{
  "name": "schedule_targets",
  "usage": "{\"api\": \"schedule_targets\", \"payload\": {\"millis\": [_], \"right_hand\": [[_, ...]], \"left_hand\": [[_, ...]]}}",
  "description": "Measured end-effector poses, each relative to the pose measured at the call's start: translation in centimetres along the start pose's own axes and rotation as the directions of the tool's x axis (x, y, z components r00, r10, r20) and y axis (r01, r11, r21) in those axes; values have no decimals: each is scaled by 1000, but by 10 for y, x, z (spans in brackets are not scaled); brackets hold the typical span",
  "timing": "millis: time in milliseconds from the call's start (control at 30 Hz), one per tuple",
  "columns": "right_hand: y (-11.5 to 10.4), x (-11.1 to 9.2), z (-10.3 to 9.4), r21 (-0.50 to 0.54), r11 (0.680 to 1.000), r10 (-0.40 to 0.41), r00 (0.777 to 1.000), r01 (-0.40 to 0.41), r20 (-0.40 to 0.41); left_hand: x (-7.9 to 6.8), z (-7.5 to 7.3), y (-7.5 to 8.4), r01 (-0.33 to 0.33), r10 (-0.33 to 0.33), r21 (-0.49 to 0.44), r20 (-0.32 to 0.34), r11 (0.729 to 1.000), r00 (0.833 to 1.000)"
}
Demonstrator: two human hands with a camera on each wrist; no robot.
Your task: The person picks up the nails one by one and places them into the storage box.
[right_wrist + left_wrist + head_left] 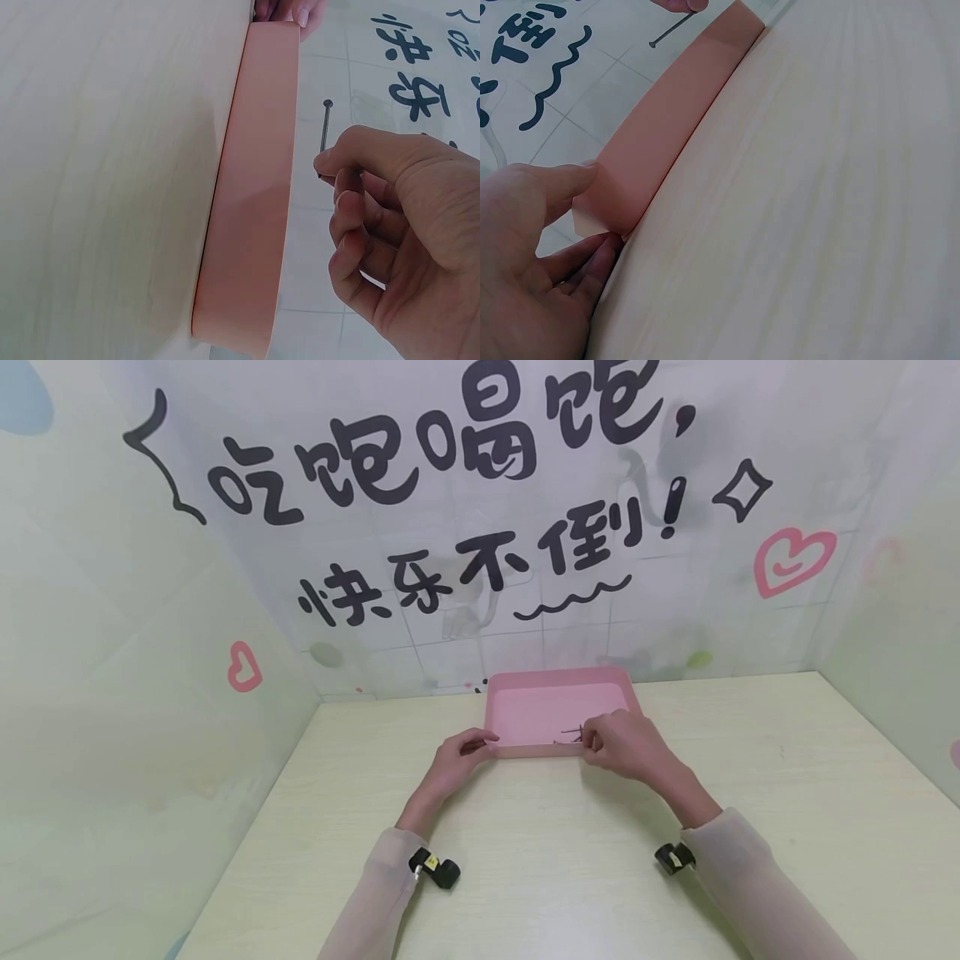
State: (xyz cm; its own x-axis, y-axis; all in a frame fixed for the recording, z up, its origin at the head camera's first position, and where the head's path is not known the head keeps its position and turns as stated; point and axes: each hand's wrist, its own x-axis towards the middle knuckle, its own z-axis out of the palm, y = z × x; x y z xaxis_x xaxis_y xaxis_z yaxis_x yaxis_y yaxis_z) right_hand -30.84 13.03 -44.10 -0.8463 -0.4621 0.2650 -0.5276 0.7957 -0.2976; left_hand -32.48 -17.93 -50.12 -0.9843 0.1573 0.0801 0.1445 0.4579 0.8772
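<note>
A pink tray (pixel 536 750) stands on the table against the back wall. My left hand (pixel 457 762) grips its front left corner, the thumb at the rim and the other fingers low at the corner, as the left wrist view shows. Over the tray's front right part is my right hand (pixel 628 745). Its thumb and forefinger pinch a thin dark nail (pixel 325 135), whose head points away from the fingertips toward the left hand. Several dark thin pieces, looking like nails (pixel 578 737), show beside the right fingertips at the front of the tray.
A pale wood-grain table (pixel 525 860) spreads in front of the tray. White sheeting with black lettering (pixel 480 560) hangs behind it, and more sheeting (pixel 112 760) closes off the left side. Each sleeve carries a small black wrist camera (pixel 442 870).
</note>
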Motion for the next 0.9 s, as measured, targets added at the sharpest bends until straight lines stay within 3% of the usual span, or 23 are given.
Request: {"api": "schedule_targets", "payload": {"millis": [900], "right_hand": [[6, 1, -3, -4, 988, 153, 986, -154, -68]], "left_hand": [[2, 0, -2, 7, -7, -1, 5, 1000, 1000]]}}
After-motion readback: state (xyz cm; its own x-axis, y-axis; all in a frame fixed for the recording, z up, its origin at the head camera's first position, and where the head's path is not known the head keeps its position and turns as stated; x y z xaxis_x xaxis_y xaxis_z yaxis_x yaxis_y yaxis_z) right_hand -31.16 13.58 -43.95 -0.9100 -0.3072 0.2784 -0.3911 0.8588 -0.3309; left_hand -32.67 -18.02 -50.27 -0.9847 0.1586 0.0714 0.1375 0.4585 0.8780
